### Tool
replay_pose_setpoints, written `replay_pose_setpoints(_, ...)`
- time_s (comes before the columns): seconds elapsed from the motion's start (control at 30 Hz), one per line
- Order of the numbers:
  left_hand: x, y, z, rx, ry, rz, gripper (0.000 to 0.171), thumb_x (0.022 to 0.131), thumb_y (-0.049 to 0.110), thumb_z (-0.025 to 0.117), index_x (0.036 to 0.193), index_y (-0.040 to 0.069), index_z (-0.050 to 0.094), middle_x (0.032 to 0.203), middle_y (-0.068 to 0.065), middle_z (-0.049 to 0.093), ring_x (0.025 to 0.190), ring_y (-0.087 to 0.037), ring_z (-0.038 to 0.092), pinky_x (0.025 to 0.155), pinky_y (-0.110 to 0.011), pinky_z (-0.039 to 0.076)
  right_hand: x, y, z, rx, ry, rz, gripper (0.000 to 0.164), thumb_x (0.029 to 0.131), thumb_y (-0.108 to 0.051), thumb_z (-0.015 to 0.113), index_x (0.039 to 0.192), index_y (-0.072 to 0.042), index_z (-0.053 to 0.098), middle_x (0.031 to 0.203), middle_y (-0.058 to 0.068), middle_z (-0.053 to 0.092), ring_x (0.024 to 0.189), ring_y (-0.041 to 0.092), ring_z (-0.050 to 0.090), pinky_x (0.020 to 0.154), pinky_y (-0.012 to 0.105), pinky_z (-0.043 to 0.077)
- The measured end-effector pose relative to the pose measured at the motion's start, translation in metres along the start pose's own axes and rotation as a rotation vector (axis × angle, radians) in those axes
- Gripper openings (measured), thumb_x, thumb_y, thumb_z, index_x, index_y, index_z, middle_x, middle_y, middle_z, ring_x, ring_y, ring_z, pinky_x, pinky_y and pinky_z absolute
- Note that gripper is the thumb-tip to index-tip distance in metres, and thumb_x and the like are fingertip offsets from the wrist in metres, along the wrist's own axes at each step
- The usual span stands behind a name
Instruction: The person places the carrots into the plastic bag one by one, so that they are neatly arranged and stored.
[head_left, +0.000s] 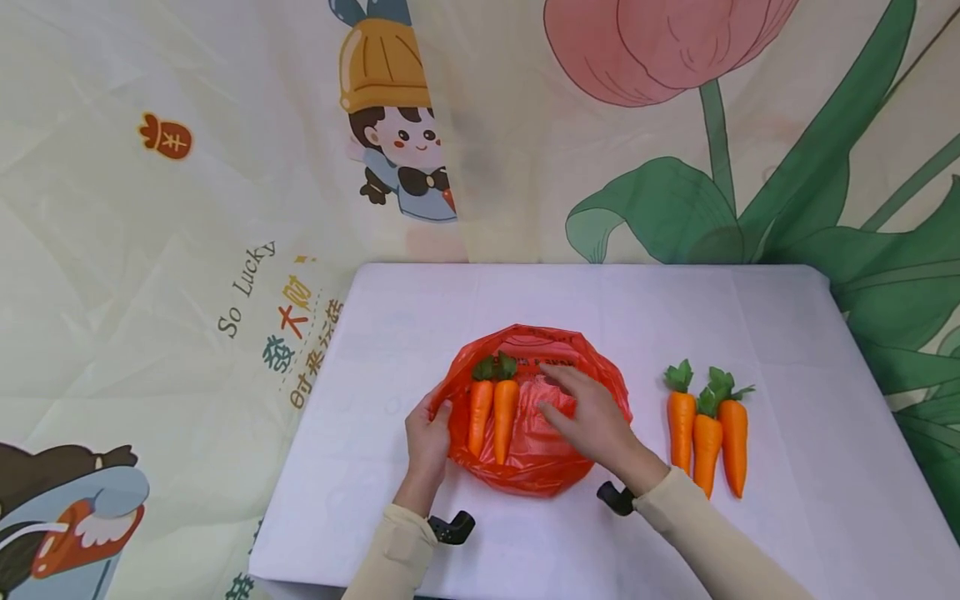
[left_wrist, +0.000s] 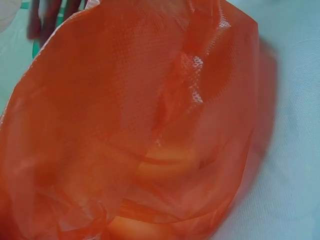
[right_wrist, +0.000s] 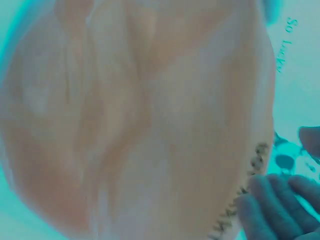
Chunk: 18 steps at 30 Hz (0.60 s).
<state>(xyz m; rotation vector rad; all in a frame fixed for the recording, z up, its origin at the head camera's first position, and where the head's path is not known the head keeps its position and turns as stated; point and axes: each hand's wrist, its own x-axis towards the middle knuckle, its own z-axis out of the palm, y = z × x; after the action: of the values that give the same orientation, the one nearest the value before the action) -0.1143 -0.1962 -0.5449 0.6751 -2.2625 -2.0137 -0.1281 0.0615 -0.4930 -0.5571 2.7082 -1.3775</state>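
A red plastic bag (head_left: 543, 482) lies spread with its mouth wide, two toy-like orange carrots (head_left: 506, 417) side by side inside on its left. My left hand (head_left: 427, 446) pinches the bag's left rim between thumb and fingers. Over the bag's right half, my right hand (head_left: 600, 421) reaches in from the right, fingers loosely extended and nothing held. In the left wrist view the bag (left_wrist: 135, 100) fills most of the picture, carrots showing dimly through the plastic. The right wrist view has the right hand's fingers (right_wrist: 280, 210) beside the bag's printed edge.
Three more carrots (head_left: 707, 446) with green tops lie together on the white table (head_left: 810, 333), right of the bag. Behind the table hangs a printed cloth (head_left: 510, 183). Each wrist carries a black camera mount (head_left: 452, 528).
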Motion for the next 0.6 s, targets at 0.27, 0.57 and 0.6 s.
replay_pose_setpoints(0.27, 0.000, 0.000, -0.001, 0.001, 0.005, -0.017, 0.040, 0.107, 0.012, 0.050, 0.146, 0.013, 0.054, 0.142, -0.005, 0.057, 0.130, -0.025, 0.053, 0.105, -0.039, 0.047, -0.040, 0.032, -0.045, -0.079, 0.287, -0.147, 0.049, 0.089, -0.008, 0.078, 0.136, -0.009, 0.064, 0.132, 0.005, 0.066, 0.115, 0.025, 0.065, 0.090, 0.036, 0.057)
replay_pose_setpoints(0.57, 0.003, -0.001, -0.004, -0.017, 0.013, 0.013, 0.039, 0.106, 0.009, 0.051, 0.145, 0.008, 0.055, 0.141, -0.010, 0.058, 0.129, -0.028, 0.053, 0.107, -0.041, 0.046, -0.082, 0.088, -0.076, -0.096, 0.338, 0.136, 0.046, 0.094, -0.009, 0.073, 0.138, -0.007, 0.061, 0.130, 0.011, 0.065, 0.111, 0.032, 0.066, 0.090, 0.042, 0.056)
replay_pose_setpoints(0.6, 0.004, -0.001, -0.004, -0.022, 0.014, 0.017, 0.039, 0.106, 0.009, 0.051, 0.145, 0.007, 0.056, 0.141, -0.011, 0.058, 0.129, -0.028, 0.054, 0.108, -0.041, 0.045, -0.086, 0.092, -0.078, -0.102, 0.331, 0.177, 0.047, 0.095, -0.010, 0.072, 0.140, -0.007, 0.060, 0.131, 0.012, 0.064, 0.111, 0.033, 0.065, 0.090, 0.047, 0.055)
